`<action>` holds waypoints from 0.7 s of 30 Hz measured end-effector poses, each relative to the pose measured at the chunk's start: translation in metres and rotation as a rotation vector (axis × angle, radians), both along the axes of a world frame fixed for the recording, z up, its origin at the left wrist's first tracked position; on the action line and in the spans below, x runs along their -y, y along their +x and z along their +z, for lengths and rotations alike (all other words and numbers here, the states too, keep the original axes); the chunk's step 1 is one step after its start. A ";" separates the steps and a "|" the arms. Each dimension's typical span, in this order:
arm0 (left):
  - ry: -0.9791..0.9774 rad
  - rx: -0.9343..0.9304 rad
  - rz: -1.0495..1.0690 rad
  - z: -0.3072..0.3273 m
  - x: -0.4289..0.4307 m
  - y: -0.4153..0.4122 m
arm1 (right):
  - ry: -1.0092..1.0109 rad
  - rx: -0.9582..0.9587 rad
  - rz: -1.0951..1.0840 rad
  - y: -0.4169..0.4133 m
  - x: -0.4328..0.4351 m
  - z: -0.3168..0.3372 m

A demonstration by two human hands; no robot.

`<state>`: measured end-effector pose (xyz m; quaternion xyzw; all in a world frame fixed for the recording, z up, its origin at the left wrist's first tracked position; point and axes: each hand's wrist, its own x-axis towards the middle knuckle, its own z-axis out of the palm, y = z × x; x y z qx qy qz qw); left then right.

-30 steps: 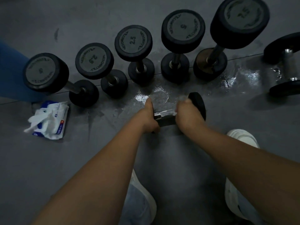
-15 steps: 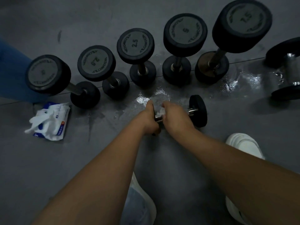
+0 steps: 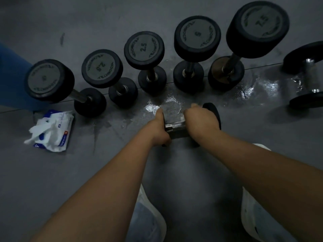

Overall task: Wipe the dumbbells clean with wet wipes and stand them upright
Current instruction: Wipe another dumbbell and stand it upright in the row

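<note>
Shoes (image 3: 250, 215) at bottom centre and bottom right. Mid-frame: small dumbbell (image 3: 174, 126) on its side on the grey floor (image 3: 183, 172). Left hand (image 3: 158, 131) fingers clamped over its left head, which is mostly hidden. Right hand (image 3: 201, 120) fingers curled round the right part of the chrome handle, wet wipe (image 3: 182, 117) showing white at the hand's edge. Right head pokes out behind the knuckles. Bare handle between the hands. Wet patch (image 3: 153, 107) just beyond. Wipes pack (image 3: 54, 131) at left. Upper frame: five upright dumbbells (image 3: 144, 48) in a row. Second lying dumbbell (image 3: 308, 75) at right edge.
</note>
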<state>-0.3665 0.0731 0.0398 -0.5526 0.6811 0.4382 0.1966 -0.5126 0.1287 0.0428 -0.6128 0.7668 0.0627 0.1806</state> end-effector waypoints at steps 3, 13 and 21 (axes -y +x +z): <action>0.001 -0.001 -0.002 0.000 0.001 -0.001 | 0.077 -0.042 0.059 0.007 0.000 0.000; 0.011 -0.003 0.000 0.007 0.001 0.001 | 0.036 0.127 -0.038 -0.005 0.004 -0.010; 0.026 -0.001 0.010 0.006 0.001 -0.002 | 0.046 0.171 -0.082 -0.008 0.008 -0.008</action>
